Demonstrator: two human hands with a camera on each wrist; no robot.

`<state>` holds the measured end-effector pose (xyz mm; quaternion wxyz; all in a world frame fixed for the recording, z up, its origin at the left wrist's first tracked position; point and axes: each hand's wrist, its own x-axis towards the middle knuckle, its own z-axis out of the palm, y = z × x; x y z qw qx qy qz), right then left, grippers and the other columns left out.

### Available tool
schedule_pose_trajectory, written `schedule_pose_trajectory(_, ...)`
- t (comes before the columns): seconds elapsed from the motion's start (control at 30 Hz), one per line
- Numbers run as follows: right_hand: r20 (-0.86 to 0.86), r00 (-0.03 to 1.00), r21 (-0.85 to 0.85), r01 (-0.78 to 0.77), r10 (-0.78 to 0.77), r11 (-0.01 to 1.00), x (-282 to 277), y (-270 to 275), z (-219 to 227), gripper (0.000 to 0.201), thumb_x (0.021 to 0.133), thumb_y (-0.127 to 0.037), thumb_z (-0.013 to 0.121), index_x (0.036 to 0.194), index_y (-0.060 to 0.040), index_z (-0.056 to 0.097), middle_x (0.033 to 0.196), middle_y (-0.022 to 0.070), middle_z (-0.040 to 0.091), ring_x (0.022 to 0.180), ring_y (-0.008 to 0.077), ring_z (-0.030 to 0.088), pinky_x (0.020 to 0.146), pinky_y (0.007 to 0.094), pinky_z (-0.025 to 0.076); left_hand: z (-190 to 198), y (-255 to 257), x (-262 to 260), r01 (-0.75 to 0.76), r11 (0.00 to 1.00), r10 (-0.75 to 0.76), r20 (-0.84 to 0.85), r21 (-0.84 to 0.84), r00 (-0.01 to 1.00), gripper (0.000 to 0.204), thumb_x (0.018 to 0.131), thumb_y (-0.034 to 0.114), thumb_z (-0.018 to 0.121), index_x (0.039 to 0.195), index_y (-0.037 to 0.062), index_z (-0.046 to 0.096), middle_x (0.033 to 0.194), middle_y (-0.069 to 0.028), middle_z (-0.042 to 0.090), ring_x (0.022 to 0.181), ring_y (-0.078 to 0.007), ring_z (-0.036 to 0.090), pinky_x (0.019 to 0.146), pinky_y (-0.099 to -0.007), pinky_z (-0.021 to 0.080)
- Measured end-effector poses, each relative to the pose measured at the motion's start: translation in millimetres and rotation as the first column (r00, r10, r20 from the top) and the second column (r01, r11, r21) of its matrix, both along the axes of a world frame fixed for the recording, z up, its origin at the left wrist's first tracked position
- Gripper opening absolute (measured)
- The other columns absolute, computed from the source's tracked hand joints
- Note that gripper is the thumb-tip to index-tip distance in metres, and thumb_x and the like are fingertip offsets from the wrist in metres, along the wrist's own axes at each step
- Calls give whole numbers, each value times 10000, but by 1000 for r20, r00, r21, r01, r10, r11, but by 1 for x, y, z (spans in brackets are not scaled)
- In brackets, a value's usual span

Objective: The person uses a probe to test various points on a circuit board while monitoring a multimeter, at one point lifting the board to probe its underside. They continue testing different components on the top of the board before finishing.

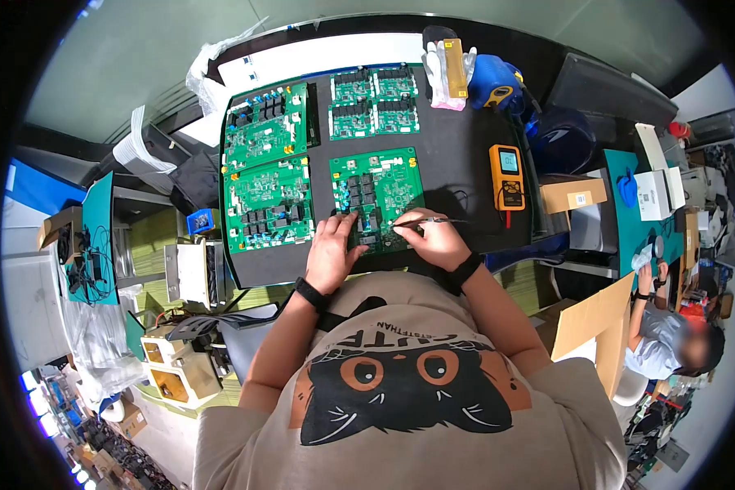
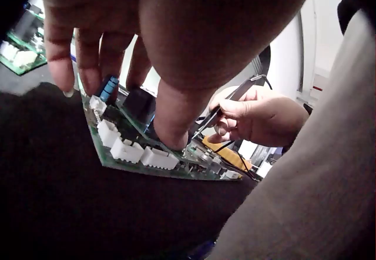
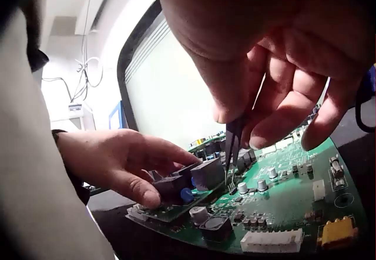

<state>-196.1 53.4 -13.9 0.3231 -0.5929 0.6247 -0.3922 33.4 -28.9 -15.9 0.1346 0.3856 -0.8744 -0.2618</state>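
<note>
Left of the multimeter lay the circuit board, populated; I judged the tweezer work mid-way. My left hand rested on its near-left edge, fingers straight, steadying. My right hand, nearer the multimeter, pinched tweezers, tips down among components.

Your bare black mat right of the circuit board leaves passing room. The orange multimeter bounds it; more boards crowd the left.
</note>
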Motion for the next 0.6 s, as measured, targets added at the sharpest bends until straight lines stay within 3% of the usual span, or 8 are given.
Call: schedule_pose_trajectory(0.6, 14, 994, -3, -108, 108, 994, -1, -2, -12, 146, 916, -144, 667, 1002, -30, 699, 982, 145, 710, 929, 312, 690, 816, 381, 550, 0, 2, 0, 11, 999, -12, -6, -46, 1000, 701, 743, 177, 827, 1371, 36, 550, 1237, -164, 599, 1131, -353, 551, 989, -437, 472)
